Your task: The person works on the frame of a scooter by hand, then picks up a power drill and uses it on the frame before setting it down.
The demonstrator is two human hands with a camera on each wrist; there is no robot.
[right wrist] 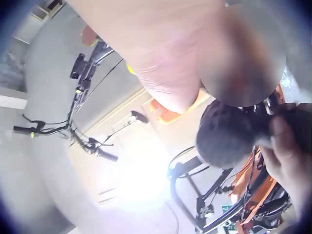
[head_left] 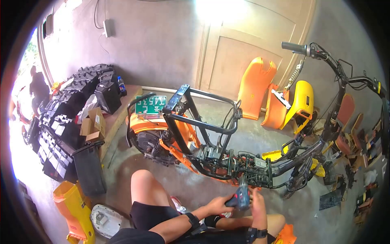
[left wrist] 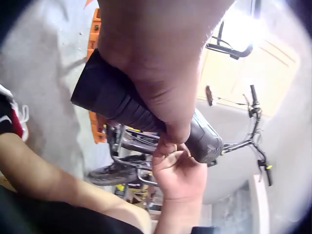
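Note:
A dark blue and black power drill (head_left: 243,198) points away from the person at the stripped electric scooter (head_left: 211,158), its chuck overlapping the scooter's lower frame in the head view. My left hand (head_left: 218,205) grips the drill's handle, also seen in the left wrist view with the fingers wrapped round the black grip (left wrist: 114,95). Beside the drill's body is my right hand (head_left: 257,202). In the left wrist view its fingers bend in close against the drill, and I cannot tell whether they hold anything. Part of the right wrist view is blurred over.
Black batteries (head_left: 61,122) are stacked at left beside an open cardboard box (head_left: 94,124) and a black bin (head_left: 89,168). Orange panels (head_left: 254,91) and a yellow panel (head_left: 302,103) lean near the door. A yellow-orange panel (head_left: 73,211) lies at lower left. Handlebars (head_left: 339,73) rise at right.

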